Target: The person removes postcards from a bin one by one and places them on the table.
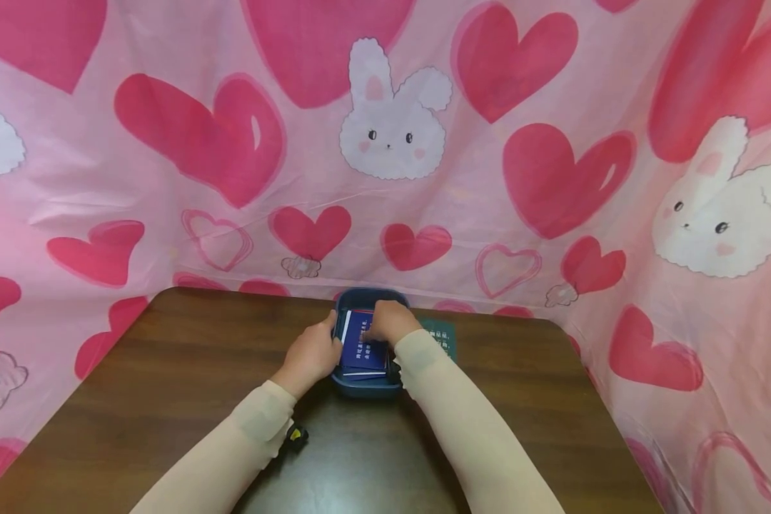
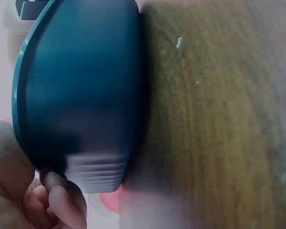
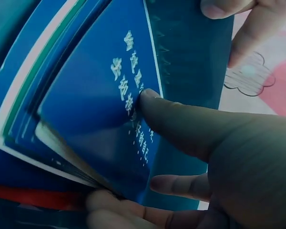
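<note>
A dark blue plastic bin stands near the back of the table, holding a stack of thin booklets. On top lies a blue notebook with white lettering on its cover. My left hand grips the bin's left rim, its fingers curled at the edge in the left wrist view. My right hand reaches into the bin from the right. In the right wrist view, its thumb lies on the notebook's cover and its other fingers are at the edge, pinching it. Other booklets with white and green edges lie beneath.
A green booklet with white writing lies just right of the bin, partly behind the right sleeve. The brown wooden table meets a pink cloth printed with hearts and rabbits at the back and sides.
</note>
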A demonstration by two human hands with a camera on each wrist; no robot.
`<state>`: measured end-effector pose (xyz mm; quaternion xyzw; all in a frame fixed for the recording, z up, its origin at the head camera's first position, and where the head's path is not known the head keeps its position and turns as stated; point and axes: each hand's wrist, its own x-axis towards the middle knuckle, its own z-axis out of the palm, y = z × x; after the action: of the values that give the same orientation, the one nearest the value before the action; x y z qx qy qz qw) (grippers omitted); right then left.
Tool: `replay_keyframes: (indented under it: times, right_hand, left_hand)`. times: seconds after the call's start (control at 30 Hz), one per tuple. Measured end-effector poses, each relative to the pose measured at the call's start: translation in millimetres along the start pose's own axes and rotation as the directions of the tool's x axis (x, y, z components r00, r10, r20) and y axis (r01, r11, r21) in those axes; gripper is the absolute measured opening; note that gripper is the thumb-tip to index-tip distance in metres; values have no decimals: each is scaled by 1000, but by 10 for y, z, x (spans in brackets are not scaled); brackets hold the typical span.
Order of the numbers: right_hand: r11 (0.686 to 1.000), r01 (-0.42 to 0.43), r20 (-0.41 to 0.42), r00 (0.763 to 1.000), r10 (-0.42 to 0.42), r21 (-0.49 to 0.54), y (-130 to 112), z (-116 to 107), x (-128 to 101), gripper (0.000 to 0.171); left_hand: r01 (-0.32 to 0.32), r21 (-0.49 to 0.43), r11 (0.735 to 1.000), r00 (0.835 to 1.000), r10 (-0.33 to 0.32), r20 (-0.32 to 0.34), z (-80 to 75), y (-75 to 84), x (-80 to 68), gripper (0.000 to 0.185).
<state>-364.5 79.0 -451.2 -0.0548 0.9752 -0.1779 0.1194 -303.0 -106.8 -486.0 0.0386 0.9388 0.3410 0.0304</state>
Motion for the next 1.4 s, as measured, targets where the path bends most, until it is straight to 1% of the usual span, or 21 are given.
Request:
replay_keyframes:
  times: [0.1,0.23,0.33,0.43,0.5,0.67,0.7,0.8,0.83,0.9,0.97,1.03,1.07,1.13,1.2,1.23,1.27,1.3,1.4]
  right_hand:
    - [1000,12,-12,1000,-12,-4,-11,-22,13,75]
    - [999,37,-73,997,-37,-11,-44,-130,8,67]
    - [998,49,-105,993,-45,37,-55,-224,3,65]
    - [991,63,-88,995,-53,118,-39,-285,-2,71]
    - [985,73,-84,995,-61,154,-15,-312,-2,77]
    - [970,86,-114,992,-61,226,61,-380,-28,85]
    - [967,86,-116,991,-59,241,86,-392,-34,84]
    - [944,73,-88,995,-47,322,194,-422,-52,79]
    - [934,69,-81,996,-43,352,241,-431,-59,77]
    - [901,64,-74,997,-36,430,338,-460,-77,72]
    - [857,63,-82,996,-24,512,447,-495,-96,70]
    - [793,58,-91,996,-4,606,557,-533,-127,70]
    - [762,51,-93,996,13,646,615,-551,-144,71]
    - [689,42,-90,995,34,724,739,-579,-172,73]
    - [634,33,-83,995,51,772,864,-606,-201,74]
    - [621,31,-83,995,56,783,928,-618,-215,74]
    - [616,22,-79,995,66,787,990,-630,-228,74]
    - [606,17,-73,995,69,795,1046,-642,-240,74]
    - [596,-5,-53,995,80,803,1176,-680,-260,71]
  left_hand:
    - [6,-1,1000,1000,-6,9,-16,-1,29,71]
    - [7,0,1000,1000,-7,6,-56,24,76,72]
    - [1,4,1000,1000,-1,2,-82,48,111,73]
    - [0,15,1000,1000,0,8,-82,47,135,73]
    - [3,19,1000,1000,-3,10,-69,39,142,73]
    - [9,8,1000,1000,-9,5,-33,17,134,72]
    - [12,1,1000,1000,-12,6,-30,14,126,72]
    - [25,-4,1000,1000,-25,16,-24,8,94,72]
    - [15,6,1000,1000,-15,12,2,-38,112,73]
    - [19,7,1000,1000,-19,21,1,-29,92,72]
    - [15,12,1000,1000,-16,20,1,-23,88,72]
    - [15,9,1000,1000,-15,18,8,-22,91,73]
    - [27,0,1000,999,-27,26,-11,21,64,73]
    - [27,1,1000,999,-27,25,0,16,69,73]
    - [36,-1,999,999,-36,26,5,16,65,74]
    - [35,4,999,999,-35,24,5,16,61,74]
    - [37,5,999,999,-37,24,3,19,54,74]
    - [40,3,999,999,-40,24,-2,26,45,75]
    - [39,1,999,999,-39,21,-12,30,31,75]
